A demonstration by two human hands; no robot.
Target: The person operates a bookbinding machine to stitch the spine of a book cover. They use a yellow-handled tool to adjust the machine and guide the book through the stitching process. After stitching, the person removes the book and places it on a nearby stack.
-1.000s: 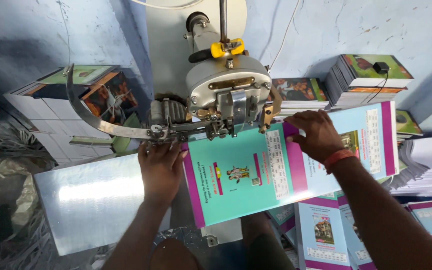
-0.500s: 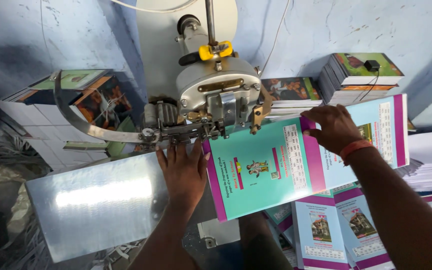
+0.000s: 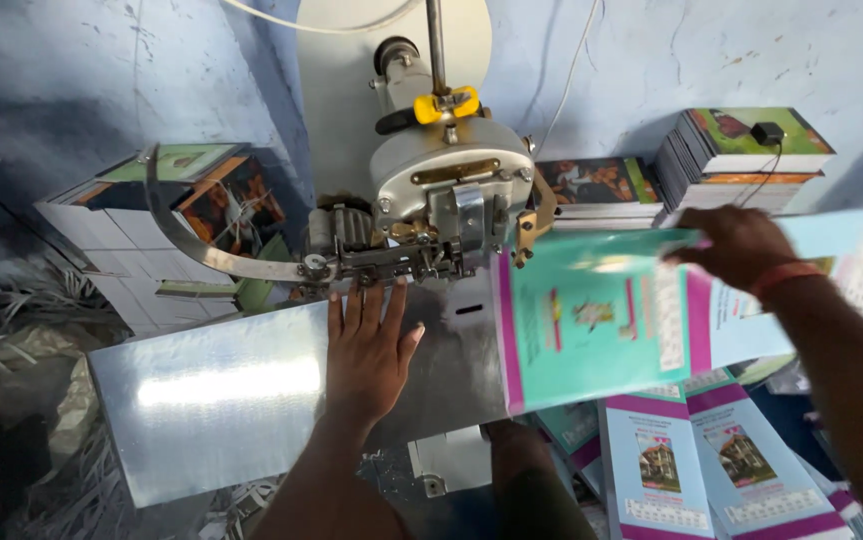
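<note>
The stitching machine (image 3: pixel 441 200) stands over a shiny steel counter (image 3: pixel 211 400). The booklet (image 3: pixel 601 320), teal with magenta borders, blurred, hangs open right of the head, clear of the counter. The right hand (image 3: pixel 736 245) pinches its top edge; the left hand (image 3: pixel 371 350) lies flat, fingers spread, holding nothing. A firm grip by the fold seems wise, fingers away from the stitcher.
</note>
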